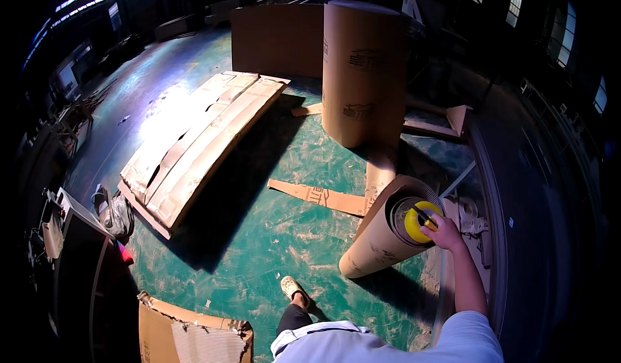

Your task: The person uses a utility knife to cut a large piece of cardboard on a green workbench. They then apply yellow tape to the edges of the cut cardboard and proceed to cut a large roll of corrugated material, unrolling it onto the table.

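My right hand point(443, 232) reaches out over the open top of a leaning roll of corrugated cardboard point(378, 250). Its fingers are closed at a bright yellow roll that looks like tape point(414, 226), which sits at the mouth of the cardboard roll. A thin dark stick-like thing point(424, 215) juts from my fingers across the yellow roll; its kind is too small to make out. Whether the fingers also grip the yellow roll is unclear. My left hand is out of the picture.
A tall cardboard roll point(362, 78) stands behind, with a cardboard strip point(317, 197) on the green floor point(259, 246). Flattened cardboard lies on a raised stack point(207, 136) at left. A torn carton point(194, 330) is near my foot point(294, 288). Dark framing point(495, 214) runs along the right.
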Available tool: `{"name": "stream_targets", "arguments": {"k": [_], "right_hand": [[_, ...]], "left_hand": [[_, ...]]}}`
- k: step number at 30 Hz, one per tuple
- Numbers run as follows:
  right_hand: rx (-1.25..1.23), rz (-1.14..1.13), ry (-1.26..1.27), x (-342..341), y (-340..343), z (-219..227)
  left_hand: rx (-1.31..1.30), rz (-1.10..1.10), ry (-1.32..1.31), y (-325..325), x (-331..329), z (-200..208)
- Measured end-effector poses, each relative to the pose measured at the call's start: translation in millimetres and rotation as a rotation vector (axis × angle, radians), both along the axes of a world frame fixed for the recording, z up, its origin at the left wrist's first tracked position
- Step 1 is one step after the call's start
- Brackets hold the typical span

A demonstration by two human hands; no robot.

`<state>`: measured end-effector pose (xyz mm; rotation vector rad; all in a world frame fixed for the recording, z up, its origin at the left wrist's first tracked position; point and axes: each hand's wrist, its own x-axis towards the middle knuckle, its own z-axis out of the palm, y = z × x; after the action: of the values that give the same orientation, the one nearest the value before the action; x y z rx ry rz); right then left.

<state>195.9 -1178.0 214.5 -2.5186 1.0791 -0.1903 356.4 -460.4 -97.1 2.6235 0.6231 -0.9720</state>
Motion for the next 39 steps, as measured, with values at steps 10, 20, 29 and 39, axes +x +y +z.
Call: {"name": "stream_targets", "arguments": {"k": [10, 20, 29, 39], "right_hand": [[0.200, -0.452, -0.333, 28, -148, 27], [0.640, -0.504, -0.696, 182, -333, 11], [0.872, -0.312, -0.330, 351, -487, -78], [0.623, -0.599, -0.244, 496, -498, -193]], "left_hand": [[0.010, -0.243, -0.378, -196, 465, 30], [-1.110, -1.170, -0.727, -877, 569, 106], [-1.266, -1.715, -0.895, -1179, 651, 319], [-1.114, -1.719, -1.698, -1503, 826, 526]]}}
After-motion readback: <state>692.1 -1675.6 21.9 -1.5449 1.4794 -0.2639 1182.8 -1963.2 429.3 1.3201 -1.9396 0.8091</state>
